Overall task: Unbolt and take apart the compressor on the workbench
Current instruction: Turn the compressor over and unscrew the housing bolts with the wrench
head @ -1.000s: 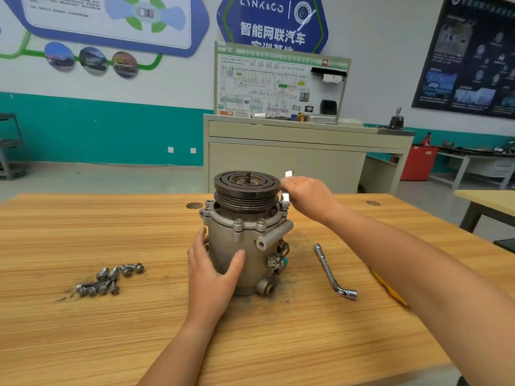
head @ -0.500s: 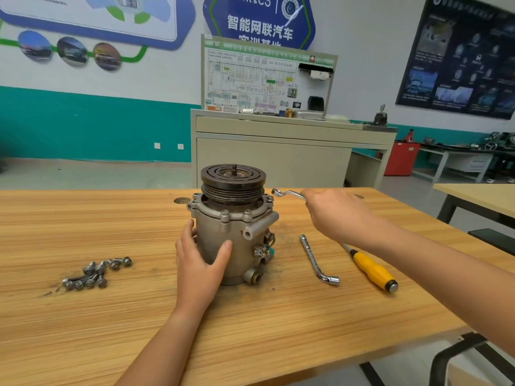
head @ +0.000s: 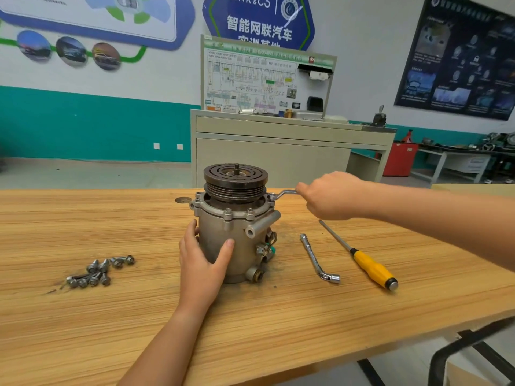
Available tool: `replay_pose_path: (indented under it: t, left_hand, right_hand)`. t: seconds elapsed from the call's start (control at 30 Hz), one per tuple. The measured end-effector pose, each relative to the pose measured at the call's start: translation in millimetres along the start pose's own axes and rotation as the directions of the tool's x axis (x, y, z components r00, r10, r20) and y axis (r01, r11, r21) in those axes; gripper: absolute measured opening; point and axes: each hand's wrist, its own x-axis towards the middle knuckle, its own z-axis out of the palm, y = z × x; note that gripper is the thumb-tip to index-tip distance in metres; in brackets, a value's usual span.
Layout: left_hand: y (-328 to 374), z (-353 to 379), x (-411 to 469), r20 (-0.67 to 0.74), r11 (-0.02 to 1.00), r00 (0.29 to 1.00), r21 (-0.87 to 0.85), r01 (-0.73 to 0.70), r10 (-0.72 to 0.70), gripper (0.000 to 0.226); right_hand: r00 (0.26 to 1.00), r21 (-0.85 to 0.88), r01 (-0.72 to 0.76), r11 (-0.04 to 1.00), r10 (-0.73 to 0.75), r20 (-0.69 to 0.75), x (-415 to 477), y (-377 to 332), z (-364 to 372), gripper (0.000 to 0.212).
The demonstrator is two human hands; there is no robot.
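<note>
Where the tabletop (head: pixel 83 330) runs out to the left, a small heap of loose bolts (head: pixel 97 271) is seen, well apart from the work. Nearer the middle, the compressor (head: pixel 234 238) is stood upright on its end, with its dark grooved pulley (head: pixel 235 176) uppermost. Its body is clasped by the left hand (head: pixel 203 263), fingers wrapped round the left side and thumb pressed on the near wall. A cast metal unit of this kind is judged heavy, rigid and rather smooth-sided, so it is best steadied low on the round body, not by the pulley, which may turn. At the flange on the right, a bent ring spanner (head: pixel 281 194) appears seated on a bolt head, and its handle is gripped in the closed right hand (head: pixel 331 196). Further right, an L-shaped socket wrench (head: pixel 319 259) and a yellow-handled screwdriver (head: pixel 367 263) are laid side by side, not touching.
</note>
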Motion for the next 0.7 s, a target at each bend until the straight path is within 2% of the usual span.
replay_pose_path:
  t: [0.07,0.13,0.23,0.3,0.4,0.43,0.5,0.57,0.6,0.63,0.7]
  left_hand:
    - [-1,0,0,-0.001,1.000,1.000,0.000,-0.001,0.001,0.080]
    - [-2,0,0,-0.001,1.000,1.000,0.000,-0.001,0.001,0.080]
    - [-5,1,2,-0.001,1.000,1.000,0.004,0.007,-0.007,0.081]
    - [-7,1,2,-0.003,1.000,1.000,0.006,0.002,-0.002,0.083]
    - [-7,2,4,-0.008,1.000,1.000,0.023,0.000,0.000,0.082]
    - [-7,2,5,-0.009,1.000,1.000,0.027,0.000,0.000,0.081]
    - [-7,2,5,-0.009,0.999,1.000,0.032,-0.003,0.003,0.081]
    - [-6,2,4,-0.008,1.000,1.000,0.028,-0.002,0.002,0.081]
    - [-6,2,4,-0.008,1.000,1.000,0.025,-0.001,0.001,0.080]
    - [-6,2,4,-0.007,1.000,1.000,0.024,-0.001,0.001,0.080]
    - [-5,2,4,-0.002,1.000,1.000,0.023,0.001,-0.001,0.080]
  right_hand:
    - [1.000,-0.051,0.005,0.999,-0.007,-0.029,14,9,7,0.025]
    - [0.994,-0.024,0.000,1.000,-0.002,-0.105,36,10,14,0.026]
    - [0.964,0.113,0.048,0.992,-0.017,-0.264,67,-1,26,0.035]
    - [0.914,0.237,0.130,0.963,-0.024,-0.404,81,-9,35,0.044]
    - [0.858,0.309,0.207,0.928,-0.020,-0.514,82,-14,43,0.040]
    - [0.848,0.331,0.200,0.922,0.006,-0.530,79,-13,46,0.037]
    - [0.819,0.449,0.116,0.886,0.171,-0.548,67,-8,48,0.031]
    - [0.777,0.628,0.021,0.778,0.383,-0.500,50,-4,46,0.030]
    - [0.769,0.686,-0.002,0.728,0.440,-0.464,40,-2,45,0.030]
    - [0.780,0.707,-0.026,0.707,0.457,-0.428,30,-1,45,0.029]
    - [0.851,0.621,-0.082,0.780,0.378,-0.363,8,-5,43,0.025]
